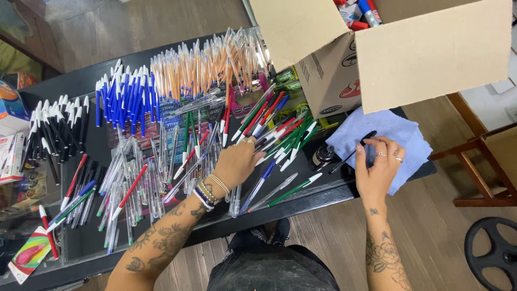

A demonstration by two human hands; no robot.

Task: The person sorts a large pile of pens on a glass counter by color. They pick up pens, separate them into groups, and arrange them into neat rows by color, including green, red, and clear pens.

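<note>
Two hands work one table (97, 245) of pens.
Your right hand (379, 164) pinches a black pen (353, 152) over the blue cloth (401, 134), its long axis slanting down-left; your left hand (237, 161), fingers curled together, rests on the mixed pens (280, 134), well apart.

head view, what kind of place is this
Probably a stationery shop or stockroom counter: sorted rows of pens cover a dark table, an open cardboard box stands at its end, and the right hand holds a pen over a blue cloth.
</note>
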